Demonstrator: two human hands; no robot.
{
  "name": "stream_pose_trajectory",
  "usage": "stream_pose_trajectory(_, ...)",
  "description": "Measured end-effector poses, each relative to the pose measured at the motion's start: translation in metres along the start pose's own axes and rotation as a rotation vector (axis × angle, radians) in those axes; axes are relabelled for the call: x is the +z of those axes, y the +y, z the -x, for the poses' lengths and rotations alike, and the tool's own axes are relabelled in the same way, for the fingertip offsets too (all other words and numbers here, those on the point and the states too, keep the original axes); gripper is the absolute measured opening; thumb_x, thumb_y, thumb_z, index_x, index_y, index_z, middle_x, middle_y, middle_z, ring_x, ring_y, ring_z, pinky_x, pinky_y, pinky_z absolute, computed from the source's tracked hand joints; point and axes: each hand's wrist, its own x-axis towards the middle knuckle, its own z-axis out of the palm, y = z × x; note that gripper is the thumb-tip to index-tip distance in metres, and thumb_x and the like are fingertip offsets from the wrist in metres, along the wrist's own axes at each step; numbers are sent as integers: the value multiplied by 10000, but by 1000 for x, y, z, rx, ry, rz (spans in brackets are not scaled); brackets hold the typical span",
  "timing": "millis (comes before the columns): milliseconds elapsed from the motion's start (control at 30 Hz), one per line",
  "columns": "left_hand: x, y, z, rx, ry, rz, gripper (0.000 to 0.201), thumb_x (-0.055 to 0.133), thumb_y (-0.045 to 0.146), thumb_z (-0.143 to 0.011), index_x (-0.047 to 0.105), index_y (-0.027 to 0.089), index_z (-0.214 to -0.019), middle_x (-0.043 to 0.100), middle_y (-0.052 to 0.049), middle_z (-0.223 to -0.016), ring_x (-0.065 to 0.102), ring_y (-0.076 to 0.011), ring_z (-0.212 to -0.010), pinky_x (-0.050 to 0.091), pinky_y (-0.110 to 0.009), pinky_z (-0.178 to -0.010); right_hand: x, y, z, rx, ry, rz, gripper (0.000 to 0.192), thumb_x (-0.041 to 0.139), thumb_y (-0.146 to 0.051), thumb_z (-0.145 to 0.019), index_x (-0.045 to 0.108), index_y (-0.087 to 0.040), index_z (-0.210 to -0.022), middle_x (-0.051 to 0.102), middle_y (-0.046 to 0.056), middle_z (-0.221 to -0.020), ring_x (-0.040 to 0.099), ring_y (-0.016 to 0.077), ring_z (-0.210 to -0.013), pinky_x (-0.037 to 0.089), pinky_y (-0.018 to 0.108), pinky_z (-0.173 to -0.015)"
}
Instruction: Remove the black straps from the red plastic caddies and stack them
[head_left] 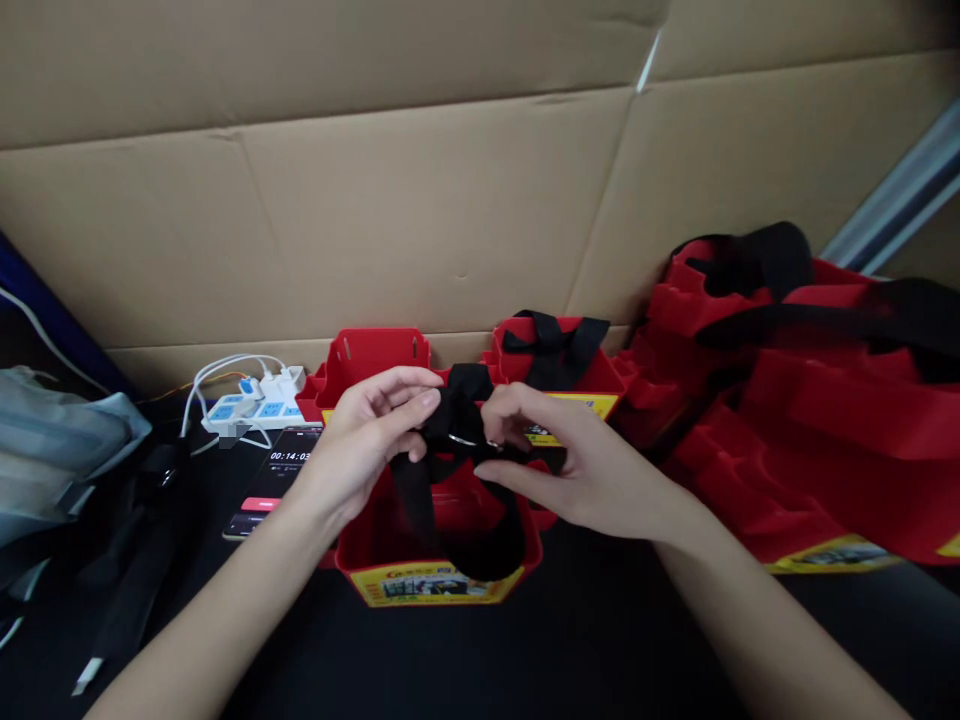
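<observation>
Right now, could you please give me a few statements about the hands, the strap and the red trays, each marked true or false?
1. Both the left hand and the right hand grip the black strap. True.
2. The strap hangs over a blue tray. False: the red tray is below it.
3. A phone lies left of that tray, screen lit. True.
4. The power strip has nothing plugged in. False: white plugs sit in it.
5. A heap of red trays lies to the right. True.
</observation>
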Motion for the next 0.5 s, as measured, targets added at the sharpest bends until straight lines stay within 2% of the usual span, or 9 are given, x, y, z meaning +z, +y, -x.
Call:
stream_pose_trajectory(100,3,-4,-1,45,86,143,140,673,178,-738,607,171,-860,550,34,-721,518,-33,-597,461,-117,-540,6,-1,-2,73,48,-113,176,560,-263,-826,410,-203,-893,441,-36,-716,438,76,-596,410,211,-570)
stream_pose_trajectory(200,-2,2,0,98,62,105,179,652,178,-757,607,183,-930,560,28,-741,528,-39,-605,479,-137,-585,9,-3,-1,101,79,-184,197,553,-271,-836,378,-206,-900,413,-60,-657,421,65,-562,401,199,-560)
stream_pose_trajectory(300,-6,14,4,71,-99,-178,226,593,302,-812,613,196,-1011,565,11,-762,532,-65,-636,476,-162,-587,7,-5,2,82,91,-91,189,564,-233,-825,396,-203,-907,388,-72,-620,388,57,-529,353,176,-505)
stream_pose_trajectory(367,-4,20,9,34,-222,-426,236,556,371,-828,635,203,-974,582,6,-773,547,-88,-701,470,-177,-624,6,-5,4,41,26,6,148,548,-182,-824,438,-199,-922,418,-60,-641,404,58,-541,348,173,-501)
stream_pose_trajectory(433,0,22,13,23,-312,-637,189,588,355,-804,655,199,-887,621,5,-793,573,-116,-778,465,-197,-687,6,-4,4,-8,-63,65,106,520,-139,-828,484,-194,-912,488,-33,-713,453,65,-600,378,174,-546)
stream_pose_trajectory(500,2,22,14,37,-344,-760,140,622,312,-777,667,194,-837,656,4,-811,594,-137,-794,467,-221,-708,7,-4,4,-28,-88,82,111,509,-127,-833,508,-192,-923,527,-14,-775,486,72,-652,403,179,-592)
